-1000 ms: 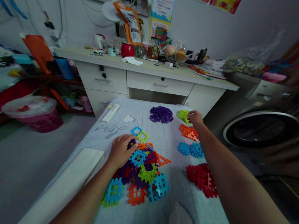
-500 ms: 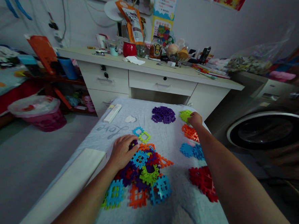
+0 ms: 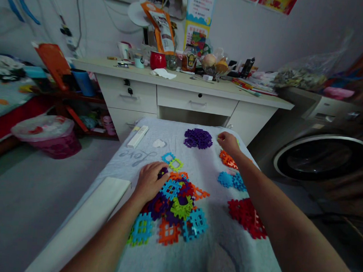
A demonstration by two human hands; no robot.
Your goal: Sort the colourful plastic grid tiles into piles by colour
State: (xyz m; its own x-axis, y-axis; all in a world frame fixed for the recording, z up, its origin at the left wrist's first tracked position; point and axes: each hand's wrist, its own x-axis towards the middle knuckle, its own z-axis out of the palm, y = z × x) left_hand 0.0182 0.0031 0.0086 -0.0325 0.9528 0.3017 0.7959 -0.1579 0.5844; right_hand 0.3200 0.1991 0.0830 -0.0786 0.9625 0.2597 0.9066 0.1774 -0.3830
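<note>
The mixed pile [image 3: 172, 215] mingled purple, orange, sky blue, lime green and red. Beyond it, the purple pile [image 3: 198, 138], orange pile [image 3: 228, 159], blue pile [image 3: 226, 179] and red pile [image 3: 246, 216] each showed one hue. The pale blue-grey cloth [image 3: 143, 265] bore grey "Love" lettering [image 3: 137, 157] and heart shapes. The drawers [image 3: 183, 100] were white, the cup [image 3: 158, 60] red, the pouch [image 3: 160, 26] orange with white, the washing machine [image 3: 296, 114] silvery grey.

The room is dim and cool-toned. Soft shadow greys the cloth [image 3: 152, 263] right of centre; the washing machine [image 3: 319, 124], right, looks stretched and soft.
</note>
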